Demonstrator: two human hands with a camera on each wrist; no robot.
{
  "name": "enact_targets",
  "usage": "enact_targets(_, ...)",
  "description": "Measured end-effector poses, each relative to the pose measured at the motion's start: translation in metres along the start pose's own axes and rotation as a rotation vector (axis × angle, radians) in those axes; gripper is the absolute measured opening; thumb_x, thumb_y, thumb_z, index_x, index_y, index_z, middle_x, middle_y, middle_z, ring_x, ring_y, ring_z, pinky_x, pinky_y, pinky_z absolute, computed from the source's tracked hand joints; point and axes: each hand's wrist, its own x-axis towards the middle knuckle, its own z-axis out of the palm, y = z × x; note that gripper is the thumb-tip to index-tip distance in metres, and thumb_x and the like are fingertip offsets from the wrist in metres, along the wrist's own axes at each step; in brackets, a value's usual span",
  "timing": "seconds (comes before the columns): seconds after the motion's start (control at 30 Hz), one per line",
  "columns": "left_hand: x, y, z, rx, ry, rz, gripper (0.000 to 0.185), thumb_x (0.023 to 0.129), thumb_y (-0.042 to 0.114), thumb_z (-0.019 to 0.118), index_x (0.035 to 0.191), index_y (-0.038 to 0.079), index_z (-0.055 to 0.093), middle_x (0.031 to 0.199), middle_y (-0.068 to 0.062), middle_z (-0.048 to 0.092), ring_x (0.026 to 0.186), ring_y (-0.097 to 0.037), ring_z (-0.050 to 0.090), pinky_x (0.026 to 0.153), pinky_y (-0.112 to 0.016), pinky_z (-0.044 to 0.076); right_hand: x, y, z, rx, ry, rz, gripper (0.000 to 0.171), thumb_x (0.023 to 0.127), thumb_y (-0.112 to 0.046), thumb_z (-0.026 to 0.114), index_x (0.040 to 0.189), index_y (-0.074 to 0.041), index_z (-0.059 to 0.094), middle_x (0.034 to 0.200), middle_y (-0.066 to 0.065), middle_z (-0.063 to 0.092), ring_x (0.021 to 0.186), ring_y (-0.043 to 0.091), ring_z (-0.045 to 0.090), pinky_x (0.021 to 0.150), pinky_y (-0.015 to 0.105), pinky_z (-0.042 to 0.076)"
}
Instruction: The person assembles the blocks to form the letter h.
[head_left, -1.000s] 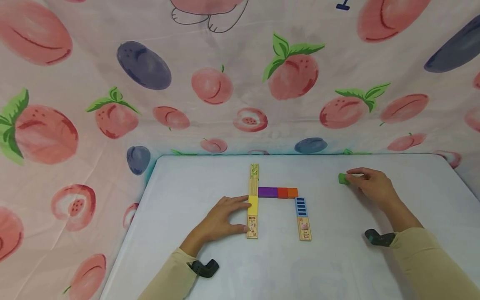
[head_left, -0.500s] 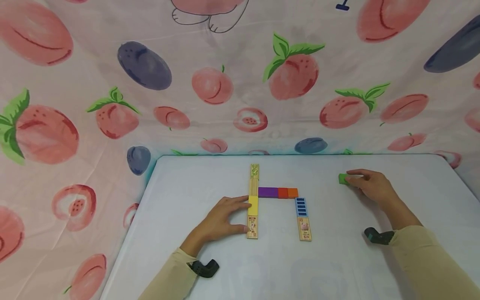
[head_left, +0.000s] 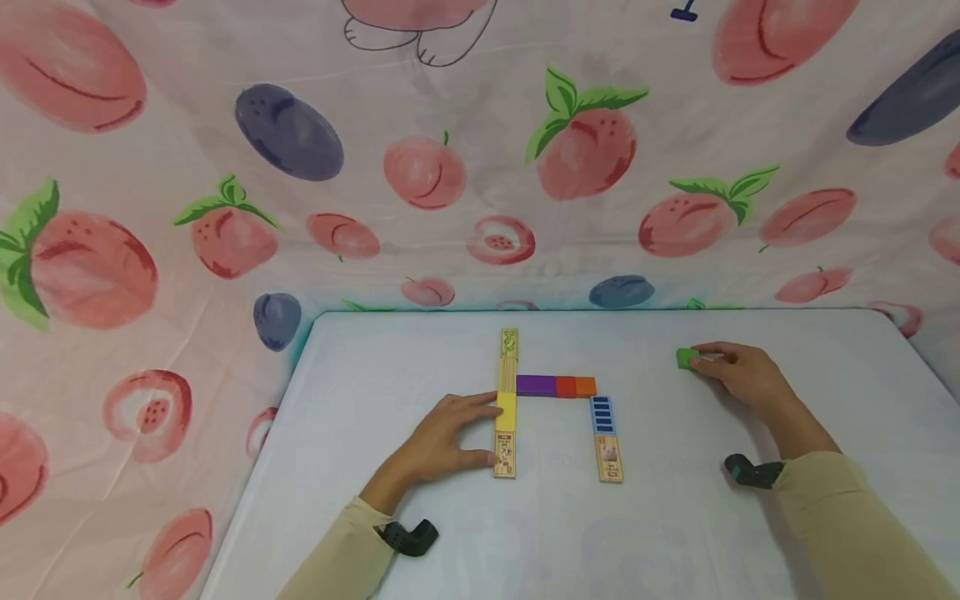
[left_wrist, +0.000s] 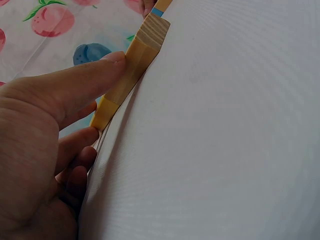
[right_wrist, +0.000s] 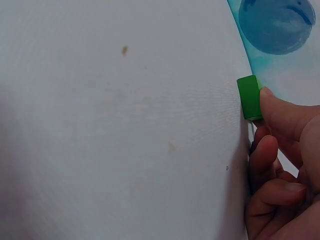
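My right hand (head_left: 742, 379) pinches a small green block (head_left: 684, 359) between thumb and fingers near the table's far right; the right wrist view shows the green block (right_wrist: 249, 97) at the thumb tip. My left hand (head_left: 438, 437) has its thumb touching a printed wooden block (head_left: 505, 457) and a fingertip on the yellow block (head_left: 507, 414) above it. A striped wooden block (head_left: 507, 375) and a green-printed block (head_left: 509, 342) continue that column. From it a row runs right: purple block (head_left: 536, 386), red block (head_left: 566, 387), orange block (head_left: 586, 387).
Below the orange end lie a blue block with dark bars (head_left: 602, 414) and a pig-printed wooden block (head_left: 609, 459). The white table (head_left: 525, 542) meets a fruit-patterned cloth (head_left: 352, 275) at its far edge. Each wrist wears a black device.
My right hand and the green block have shifted very slightly toward me. The left hand and the laid blocks stay where they were.
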Motion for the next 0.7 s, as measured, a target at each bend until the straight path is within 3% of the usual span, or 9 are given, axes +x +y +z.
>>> enact_targets(0.33,0.0004,0.0001,0.0,0.006,-0.006,0.003,0.065,0.084,0.047,0.081,0.143,0.028,0.06,0.16,0.013,0.043,0.14,-0.016,0.044,0.115,-0.048,0.039,0.001,0.0015,0.0018,0.058,0.02,-0.015,0.059,0.098,-0.047,0.066,0.139,-0.005,0.057,0.08,-0.002,0.056,0.071,0.011,0.051,0.064,0.028,0.041)
enact_targets(0.7,0.0001,0.0001,0.0002,0.007,-0.003,0.002,0.065,0.084,0.048,0.081,0.143,0.028,0.06,0.16,0.013,0.043,0.139,-0.016,0.044,0.114,-0.048,0.04,0.0016,0.0028,0.0011,0.095,0.002,-0.006,0.058,0.096,-0.043,0.07,0.137,-0.005,0.055,0.082,-0.004,0.058,0.073,0.011,0.051,0.064,0.027,0.042)
